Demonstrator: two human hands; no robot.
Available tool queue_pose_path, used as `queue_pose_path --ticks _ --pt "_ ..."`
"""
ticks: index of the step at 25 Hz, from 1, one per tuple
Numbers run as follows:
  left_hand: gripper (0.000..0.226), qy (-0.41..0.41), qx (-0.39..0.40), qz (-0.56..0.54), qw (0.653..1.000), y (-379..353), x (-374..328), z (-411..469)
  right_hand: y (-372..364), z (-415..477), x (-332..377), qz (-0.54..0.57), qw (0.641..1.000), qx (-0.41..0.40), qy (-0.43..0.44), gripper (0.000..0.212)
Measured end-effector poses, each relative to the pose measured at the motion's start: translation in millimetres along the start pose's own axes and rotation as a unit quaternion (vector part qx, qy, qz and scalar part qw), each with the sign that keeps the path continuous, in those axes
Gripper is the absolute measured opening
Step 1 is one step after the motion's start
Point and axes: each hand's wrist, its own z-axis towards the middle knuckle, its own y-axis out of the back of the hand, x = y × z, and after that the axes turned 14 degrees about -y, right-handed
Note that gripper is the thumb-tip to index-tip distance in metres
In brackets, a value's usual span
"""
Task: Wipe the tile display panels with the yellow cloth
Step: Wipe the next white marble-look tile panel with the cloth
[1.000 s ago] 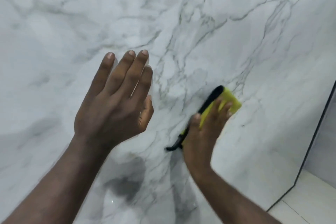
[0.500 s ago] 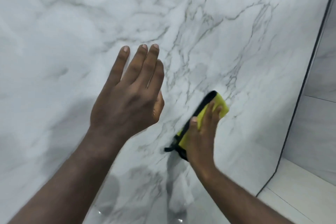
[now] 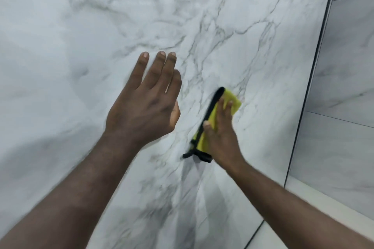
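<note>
A glossy white marble-veined tile panel fills most of the view. My right hand presses a folded yellow cloth with a black edge flat against the panel, fingers straight over it. My left hand is held up to the left of the cloth with fingers straight and together, close to the panel; whether it touches the surface I cannot tell.
A dark vertical trim marks the panel's right edge. Beyond it stands another grey-white tiled panel. Pale floor tiles show at the bottom right. Ceiling lights reflect near the top of the panel.
The view has swung left and down, so the panel's right edge and the neighbouring panel have come into sight. My right hand keeps the cloth on the panel, its fingers now pointing more upward.
</note>
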Motion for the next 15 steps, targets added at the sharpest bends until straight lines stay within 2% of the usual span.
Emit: queue_pose_path --ticks 2,4,5,6,8,9,10,11,12,14,15 --pt "0.06 0.01 -0.014 -0.012 1.0 -0.3 0.7 -0.3 13.1 24.7 26.0 0.009 0.993 0.007 0.121 0.072" --pt "0.051 0.053 -0.046 -0.045 0.997 1.5 -0.9 7.0 43.7 80.0 36.4 -0.042 0.983 -0.02 0.18 0.069" --pt "0.043 0.075 -0.066 -0.054 0.994 2.1 -3.1 14.9 61.9 111.8 29.7 -0.055 0.981 -0.045 0.181 0.069" --pt "0.037 0.089 -0.082 -0.052 0.991 3.4 -5.8 24.5 76.9 137.1 15.9 -0.044 0.986 -0.058 0.151 0.069" --pt "0.032 0.09 -0.099 -0.04 0.99 2.1 -9.9 47.8 85.9 147.4 -11.0 0.007 0.998 -0.064 -0.012 0.071" --pt "0.033 0.085 -0.103 -0.042 0.99 0.0 -11.4 59.7 80.4 137.3 -19.3 0.017 0.996 -0.062 -0.068 0.073" --pt "0.037 0.081 -0.103 -0.045 0.99 -3.6 -13.3 72.4 73.5 124.4 -18.2 0.009 0.995 -0.062 -0.071 0.073" --pt "0.043 0.076 -0.101 -0.044 0.991 -8.5 -15.6 84.9 70.0 117.7 -9.9 -0.002 0.998 -0.062 -0.024 0.071" --pt "0.048 0.073 -0.099 -0.04 0.992 -15.2 -19.7 98.8 72.3 120.9 3.1 -0.005 0.996 -0.064 0.061 0.069" --pt "0.055 0.086 -0.092 -0.048 0.991 -25.8 -32.9 118.7 93.5 153.0 31.8 -0.052 0.97 -0.089 0.221 0.067" --pt "0.059 0.101 -0.08 -0.056 0.99 -31.2 -41.2 123.0 105.6 178.4 37.3 -0.071 0.955 -0.107 0.266 0.067"
